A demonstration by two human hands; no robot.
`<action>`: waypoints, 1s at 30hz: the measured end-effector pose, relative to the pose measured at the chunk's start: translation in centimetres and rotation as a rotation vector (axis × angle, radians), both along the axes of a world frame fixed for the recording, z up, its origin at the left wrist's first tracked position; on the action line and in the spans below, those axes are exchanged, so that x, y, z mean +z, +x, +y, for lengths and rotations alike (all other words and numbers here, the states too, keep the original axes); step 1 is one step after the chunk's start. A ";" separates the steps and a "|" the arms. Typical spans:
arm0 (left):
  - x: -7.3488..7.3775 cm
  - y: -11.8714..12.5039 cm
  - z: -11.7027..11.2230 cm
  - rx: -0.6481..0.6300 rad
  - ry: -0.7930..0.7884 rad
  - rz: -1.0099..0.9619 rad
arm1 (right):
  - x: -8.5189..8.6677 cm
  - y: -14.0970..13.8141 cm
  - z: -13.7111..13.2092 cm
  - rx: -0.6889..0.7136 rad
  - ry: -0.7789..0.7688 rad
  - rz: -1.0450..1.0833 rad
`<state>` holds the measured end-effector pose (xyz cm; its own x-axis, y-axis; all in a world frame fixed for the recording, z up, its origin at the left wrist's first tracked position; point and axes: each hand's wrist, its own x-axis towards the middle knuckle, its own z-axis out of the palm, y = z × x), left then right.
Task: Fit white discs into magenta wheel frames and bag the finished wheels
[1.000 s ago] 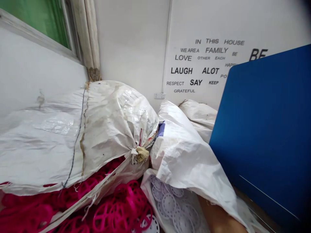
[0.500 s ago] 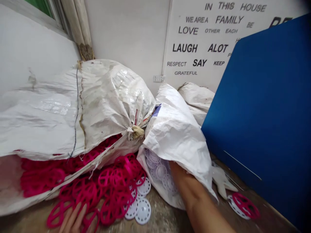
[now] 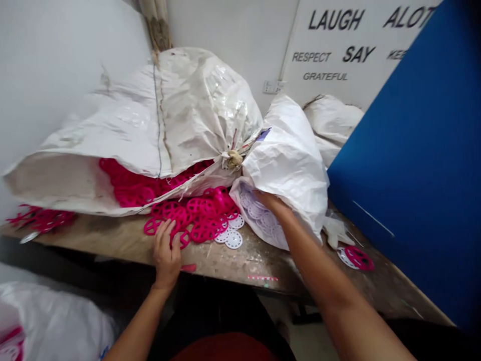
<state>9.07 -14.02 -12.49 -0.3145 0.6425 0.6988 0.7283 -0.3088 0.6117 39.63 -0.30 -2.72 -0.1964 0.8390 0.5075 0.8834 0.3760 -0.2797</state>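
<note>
- Hands are seen well apart: the left hand (image 3: 167, 253) is held open, fingers spread, against magenta plastic rings (image 3: 199, 215) on a scuffed wooden counter (image 3: 240, 265). The right hand (image 3: 267, 200) is laid at the mouth of a white woven sack (image 3: 289, 160); whether it is closed cannot be told.
- White perforated discs (image 3: 233, 239) are mixed in at the front of the ring pile, and more discs (image 3: 259, 210) are held in the sack's mouth.
- A larger woven sack (image 3: 124, 125) is left lying open, packed with rings.
- A small ring heap (image 3: 41, 219) is left at the counter's far left, and a ring on a disc (image 3: 358, 258) lies beside a blue board (image 3: 406, 170).
- Most pieces appear to remain bagged; how many cannot be made out, as the sacks hide them. The right fingers are partly hidden.
</note>
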 end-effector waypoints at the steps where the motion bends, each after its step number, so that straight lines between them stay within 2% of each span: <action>1: -0.1 -0.3 -0.3 0.009 -0.016 -0.077 | -0.6 -0.1 -0.5 0.011 -0.011 0.007; 3: -0.3 -0.9 -1.1 0.031 -0.052 -0.218 | -1.9 0.1 -2.6 0.038 -0.022 0.023; 5: -0.4 -1.1 -1.9 0.040 -0.068 -0.267 | -3.4 0.3 -5.6 0.062 -0.004 0.064; 9: 0.0 -0.5 -2.6 -0.028 -0.119 -0.193 | -6.1 -0.1 -11.9 0.106 -0.033 0.294; 13: 1.3 0.8 -2.1 -0.071 -0.141 -0.083 | -7.8 -1.8 -15.4 0.229 -0.155 0.431; 17: 2.3 2.1 -1.5 -0.111 -0.198 0.232 | -8.4 -3.0 -15.6 0.274 -0.197 0.422; 19: 2.5 2.6 -1.0 -0.192 -0.295 0.224 | -8.4 -3.4 -14.9 0.253 -0.201 0.383; 22: 2.6 3.2 0.0 -0.281 -0.381 0.033 | -8.0 -4.5 -13.2 0.213 -0.212 0.272; 25: 2.9 3.3 0.4 -0.337 -0.378 -0.105 | -7.3 -5.8 -11.6 0.175 -0.269 0.076; 27: 3.2 3.3 0.0 -0.357 -0.369 -0.214 | -6.8 -6.3 -10.8 0.147 -0.331 -0.029; 30: 3.0 3.3 -1.3 -0.362 -0.402 -0.524 | -6.3 -6.2 -10.2 0.105 -0.442 -0.048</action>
